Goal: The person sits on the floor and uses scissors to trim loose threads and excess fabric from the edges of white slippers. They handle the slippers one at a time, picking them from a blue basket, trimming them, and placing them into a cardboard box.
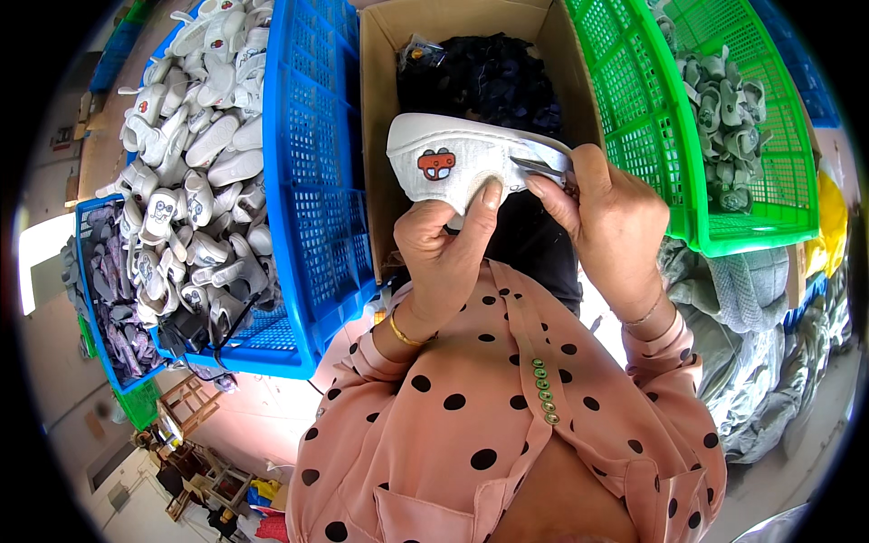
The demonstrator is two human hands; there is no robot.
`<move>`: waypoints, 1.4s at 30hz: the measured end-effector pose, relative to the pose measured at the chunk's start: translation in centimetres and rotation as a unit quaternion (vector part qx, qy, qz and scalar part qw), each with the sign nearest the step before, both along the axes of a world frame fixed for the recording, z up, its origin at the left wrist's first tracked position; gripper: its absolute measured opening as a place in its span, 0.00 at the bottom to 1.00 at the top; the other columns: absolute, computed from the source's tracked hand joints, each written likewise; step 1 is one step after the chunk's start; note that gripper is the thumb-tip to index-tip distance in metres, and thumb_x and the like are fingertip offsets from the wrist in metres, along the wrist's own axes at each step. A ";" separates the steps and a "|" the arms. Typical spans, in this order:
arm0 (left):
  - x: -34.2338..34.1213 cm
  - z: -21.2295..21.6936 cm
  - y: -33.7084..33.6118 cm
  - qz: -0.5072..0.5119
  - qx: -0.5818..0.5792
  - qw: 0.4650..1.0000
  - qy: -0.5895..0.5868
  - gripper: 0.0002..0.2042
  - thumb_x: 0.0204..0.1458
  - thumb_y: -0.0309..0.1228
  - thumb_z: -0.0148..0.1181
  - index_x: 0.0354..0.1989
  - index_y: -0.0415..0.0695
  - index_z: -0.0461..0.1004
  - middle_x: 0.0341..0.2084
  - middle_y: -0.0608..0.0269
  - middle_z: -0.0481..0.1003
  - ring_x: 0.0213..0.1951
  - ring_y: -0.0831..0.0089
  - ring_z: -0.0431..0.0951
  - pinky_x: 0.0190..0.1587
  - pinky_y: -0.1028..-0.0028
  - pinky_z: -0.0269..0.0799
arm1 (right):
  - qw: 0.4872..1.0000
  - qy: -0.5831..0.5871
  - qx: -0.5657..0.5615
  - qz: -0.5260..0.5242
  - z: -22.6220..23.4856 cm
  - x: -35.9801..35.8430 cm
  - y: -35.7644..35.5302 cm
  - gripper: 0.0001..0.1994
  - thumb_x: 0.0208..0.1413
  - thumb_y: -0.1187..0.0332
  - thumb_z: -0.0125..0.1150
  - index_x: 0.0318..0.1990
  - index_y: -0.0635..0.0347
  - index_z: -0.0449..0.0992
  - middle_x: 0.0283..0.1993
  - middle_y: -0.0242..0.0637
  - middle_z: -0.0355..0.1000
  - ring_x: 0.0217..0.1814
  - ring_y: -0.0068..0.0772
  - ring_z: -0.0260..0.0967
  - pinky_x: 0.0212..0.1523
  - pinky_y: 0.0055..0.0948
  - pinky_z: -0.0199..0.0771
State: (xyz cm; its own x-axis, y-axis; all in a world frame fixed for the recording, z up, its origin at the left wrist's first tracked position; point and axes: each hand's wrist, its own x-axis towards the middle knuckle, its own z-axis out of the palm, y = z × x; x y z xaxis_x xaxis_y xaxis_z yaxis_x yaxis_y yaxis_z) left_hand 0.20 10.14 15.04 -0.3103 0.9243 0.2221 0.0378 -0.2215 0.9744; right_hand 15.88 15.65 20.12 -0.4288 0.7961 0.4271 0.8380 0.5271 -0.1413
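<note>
My left hand [444, 253] is closed on a small white cloth shoe [466, 154] with a red car motif, thumb pressed on its near edge. The shoe lies on its side in the air over a cardboard box, its pale sole edge facing away from me. My right hand [615, 217] is closed around thread snips [538, 166], whose dark metal blades rest against the shoe's right end. Their handles are hidden in my fingers.
The open cardboard box [385, 118] in front holds dark scraps [507, 77]. At left, a blue crate [317, 109] is heaped with white shoes [204, 154]. A green crate [638, 100] stands at right, with small grey-green shoes [729, 118] beyond its near wall. Grey fabric bundles [738, 299] lie below it.
</note>
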 end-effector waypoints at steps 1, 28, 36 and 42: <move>0.0 -0.1 0.0 0.003 0.000 1.000 -0.001 0.08 0.56 0.25 0.61 0.40 0.34 0.80 0.26 0.68 0.79 0.28 0.89 0.69 0.29 0.85 0.62 | 1.000 0.004 -0.003 0.001 -0.1 0.0 0.0 0.20 0.49 0.48 0.65 0.29 0.55 0.68 0.17 0.31 0.66 0.16 0.33 0.67 0.16 0.29 0.65; 0.1 0.0 -0.1 0.026 0.023 0.999 0.002 0.04 0.53 0.22 0.63 0.32 0.32 0.80 0.21 0.67 0.77 0.24 0.87 0.69 0.26 0.82 0.61 | 0.996 -0.073 0.022 0.035 0.7 0.6 0.3 0.22 0.49 0.46 0.63 0.22 0.52 0.64 0.13 0.29 0.63 0.14 0.32 0.65 0.16 0.29 0.64; 0.2 0.4 -0.2 0.018 0.015 1.000 0.005 0.03 0.51 0.20 0.64 0.29 0.32 0.80 0.21 0.65 0.78 0.24 0.85 0.71 0.27 0.81 0.64 | 0.996 -0.075 0.022 0.049 0.7 1.1 0.7 0.22 0.49 0.47 0.63 0.21 0.52 0.63 0.12 0.30 0.61 0.13 0.32 0.64 0.14 0.30 0.62; 0.0 0.4 -0.3 0.002 0.024 1.000 0.013 0.03 0.51 0.20 0.64 0.31 0.32 0.80 0.22 0.65 0.78 0.25 0.85 0.72 0.27 0.82 0.64 | 0.993 -0.094 0.025 0.060 1.4 1.2 0.7 0.21 0.49 0.48 0.63 0.21 0.51 0.63 0.12 0.30 0.60 0.15 0.31 0.65 0.16 0.30 0.63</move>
